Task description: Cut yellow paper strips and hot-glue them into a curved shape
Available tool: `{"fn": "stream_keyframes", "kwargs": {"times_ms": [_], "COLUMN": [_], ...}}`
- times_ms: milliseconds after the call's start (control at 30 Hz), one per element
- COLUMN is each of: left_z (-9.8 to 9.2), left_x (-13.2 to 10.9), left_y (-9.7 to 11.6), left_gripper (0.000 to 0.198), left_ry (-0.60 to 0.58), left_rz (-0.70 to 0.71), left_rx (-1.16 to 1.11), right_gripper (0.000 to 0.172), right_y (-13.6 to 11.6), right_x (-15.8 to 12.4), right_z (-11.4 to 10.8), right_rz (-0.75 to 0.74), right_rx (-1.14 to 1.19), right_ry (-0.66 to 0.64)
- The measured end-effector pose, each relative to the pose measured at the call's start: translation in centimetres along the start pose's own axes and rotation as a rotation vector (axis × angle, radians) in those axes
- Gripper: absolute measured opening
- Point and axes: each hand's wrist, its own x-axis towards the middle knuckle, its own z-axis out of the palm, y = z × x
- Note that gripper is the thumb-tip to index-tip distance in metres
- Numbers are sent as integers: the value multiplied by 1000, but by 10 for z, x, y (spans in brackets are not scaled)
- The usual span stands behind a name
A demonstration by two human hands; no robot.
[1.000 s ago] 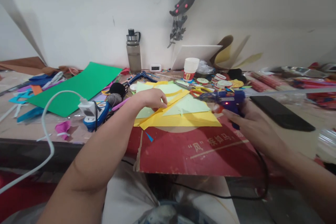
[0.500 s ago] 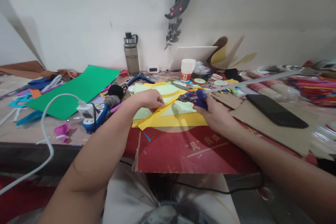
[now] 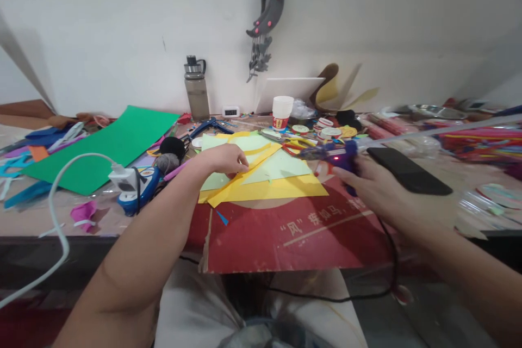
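Blue glue gun, red light showing — right hand clamped round its grip.
Long flat yellow strip slants across pale green sheet, my left hand upon it; whether those fingers pinch, I cannot tell — nozzle near, apart. Printed red cardboard nearer me.

The table is long and light brown. At its back stand a bottle, a white clock and a paper cup. A pink scrap lies at the left, and a red board pokes past the front edge.
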Motion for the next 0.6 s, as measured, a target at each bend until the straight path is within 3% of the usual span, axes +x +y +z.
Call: {"fn": "stream_keyframes", "kwargs": {"times_ms": [167, 267, 333, 433, 600], "left_z": [0, -1, -2, -3, -2], "left_x": [1, 0, -1, -2, -2], "left_y": [-1, -1, 0, 2, 2], "left_gripper": [36, 36, 36, 38, 39], "left_ry": [-1, -10, -17, -20, -9], "left_rz": [-1, -19, -35, -40, -35], "left_rx": [18, 11, 1, 3, 9], "right_gripper": [41, 40, 38, 41, 46], "right_y": [40, 50, 52, 57, 87], "right_x": [-9, -10, -7, 2, 22], "right_z": [-34, -44, -48, -50, -45], "right_rz": [143, 117, 40, -202, -470], "right_rx": [-122, -280, -404, -549, -713], "right_ry": [164, 177, 173, 118, -34]}}
